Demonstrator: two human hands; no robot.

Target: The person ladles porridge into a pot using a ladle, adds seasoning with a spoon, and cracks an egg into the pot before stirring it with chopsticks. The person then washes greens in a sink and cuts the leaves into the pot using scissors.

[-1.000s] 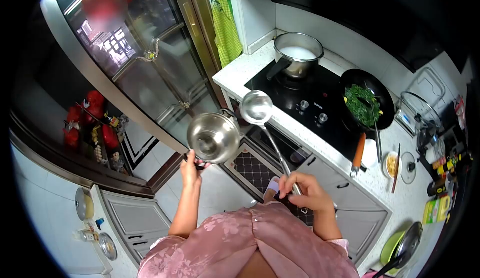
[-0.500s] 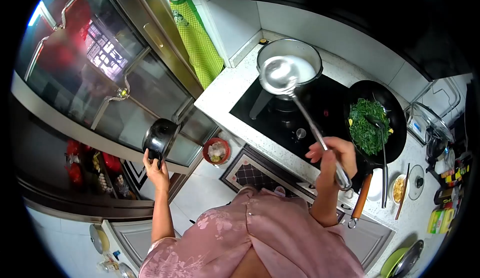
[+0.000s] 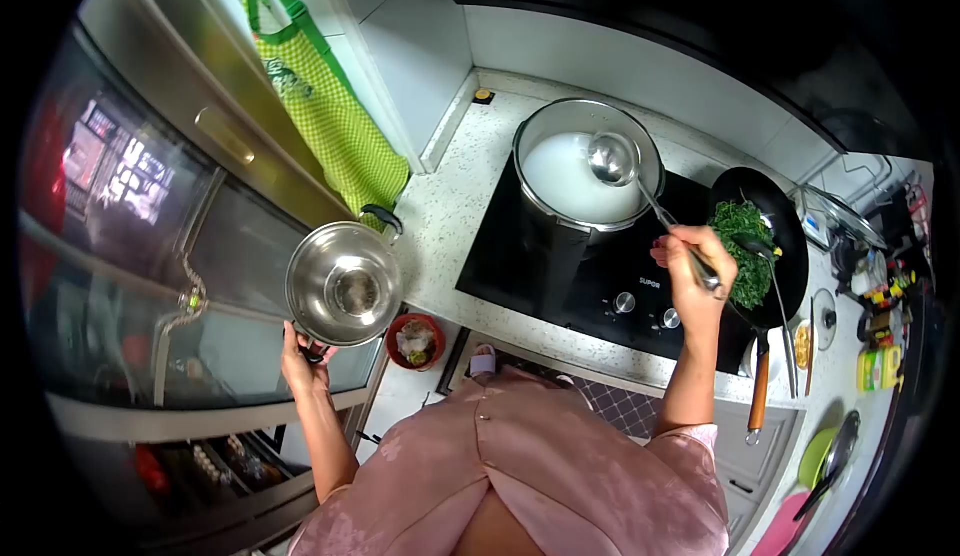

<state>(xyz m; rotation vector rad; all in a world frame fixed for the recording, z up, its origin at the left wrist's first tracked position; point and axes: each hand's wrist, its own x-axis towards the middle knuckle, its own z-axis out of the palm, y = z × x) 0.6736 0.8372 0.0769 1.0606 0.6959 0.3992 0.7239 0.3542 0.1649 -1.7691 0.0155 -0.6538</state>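
My left hand [image 3: 308, 364] grips one black handle of a shiny steel pot [image 3: 343, 281], held left of the counter with its open top toward me; only a small reflection shows inside. My right hand [image 3: 697, 268] is closed around the handle of a steel ladle [image 3: 612, 160]. The ladle's bowl hangs over a large pot [image 3: 590, 224] on the cooktop, above its cloudy white liquid [image 3: 567, 178]. Whether the ladle touches the liquid, I cannot tell.
Right of the large pot, a black wok [image 3: 795, 256] holds cooked greens [image 3: 738, 256] and a spatula. A black cooktop [image 3: 540, 276] lies beneath. A red bin [image 3: 416, 342] stands on the floor. A green apron [image 3: 335, 121] hangs at the left. Bottles and a lid line the right counter.
The steel pot in my left hand has turned so its inside shows. My right hand has brought the ladle farther right, over the large pot's liquid. The view has shifted.
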